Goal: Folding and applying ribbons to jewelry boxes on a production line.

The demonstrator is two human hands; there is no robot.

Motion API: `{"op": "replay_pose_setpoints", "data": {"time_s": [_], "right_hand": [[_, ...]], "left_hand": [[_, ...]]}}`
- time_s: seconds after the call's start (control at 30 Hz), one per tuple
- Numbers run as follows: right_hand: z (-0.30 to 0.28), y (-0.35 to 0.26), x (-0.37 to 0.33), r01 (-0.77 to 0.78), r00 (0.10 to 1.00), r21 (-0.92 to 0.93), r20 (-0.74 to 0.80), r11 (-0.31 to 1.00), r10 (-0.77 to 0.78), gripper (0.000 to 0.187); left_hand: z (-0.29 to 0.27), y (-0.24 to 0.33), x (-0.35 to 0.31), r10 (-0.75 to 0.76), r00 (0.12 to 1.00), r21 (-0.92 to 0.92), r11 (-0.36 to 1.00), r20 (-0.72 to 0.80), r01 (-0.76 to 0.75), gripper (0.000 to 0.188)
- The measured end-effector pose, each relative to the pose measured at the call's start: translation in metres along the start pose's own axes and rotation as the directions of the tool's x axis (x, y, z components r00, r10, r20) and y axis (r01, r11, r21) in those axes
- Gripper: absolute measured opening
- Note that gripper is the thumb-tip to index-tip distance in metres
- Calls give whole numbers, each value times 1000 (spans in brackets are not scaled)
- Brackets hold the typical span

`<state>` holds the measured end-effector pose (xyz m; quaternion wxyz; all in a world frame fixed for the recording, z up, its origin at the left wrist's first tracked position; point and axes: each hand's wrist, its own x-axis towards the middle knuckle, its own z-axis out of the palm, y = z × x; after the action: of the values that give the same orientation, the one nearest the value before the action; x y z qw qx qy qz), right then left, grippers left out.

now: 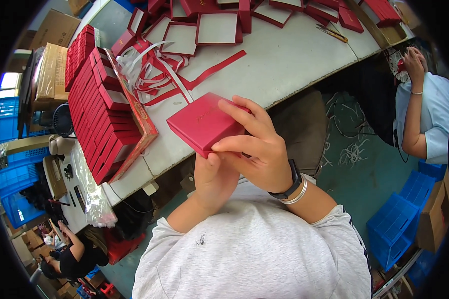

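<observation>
A closed red gift box [202, 119] with small gold lettering on its lid is held up between my hands, over the table's near edge. My right hand [257, 142] grips its right side, with fingers lying over the lid and along the near corner. Beneath the box, my left hand [215, 177] supports it with the thumb near the front corner; most of its fingers are hidden. Just beyond lies a tangle of red and white ribbons [152, 70], and one pale strip runs up to the box's far edge.
At the left, a carton [147, 127] holds rows of stacked red boxes [97, 114]. Several open box parts with white insides [217, 28] cover the far table. Yellow-handled scissors [333, 33] lie at the far right. Another person [424, 104] works on the right; blue crates [396, 224] stand on the floor.
</observation>
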<state>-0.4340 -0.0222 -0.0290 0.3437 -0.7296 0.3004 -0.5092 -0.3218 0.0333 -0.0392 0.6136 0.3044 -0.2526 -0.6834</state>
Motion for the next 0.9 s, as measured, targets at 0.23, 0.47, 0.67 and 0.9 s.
{"op": "replay_pose_setpoints", "data": {"time_s": [0.23,0.47,0.67,0.9], "right_hand": [[-11,-8,5,-16,998,53,60,998,13,22],[-9,-10,-9,46,993,68,-112,997,-38,29],[-23,-5,-2,-36,983,31,-179,999,41,65],[-25,5,-2,-114,970,396,-155,911,188,49]], "left_hand": [[-10,5,-3,121,986,-29,992,-117,-125,67],[-11,8,3,402,913,145,909,-61,-391,47],[5,6,15,413,908,111,908,-69,-404,57],[13,8,36,309,951,-205,932,17,-299,53]]}}
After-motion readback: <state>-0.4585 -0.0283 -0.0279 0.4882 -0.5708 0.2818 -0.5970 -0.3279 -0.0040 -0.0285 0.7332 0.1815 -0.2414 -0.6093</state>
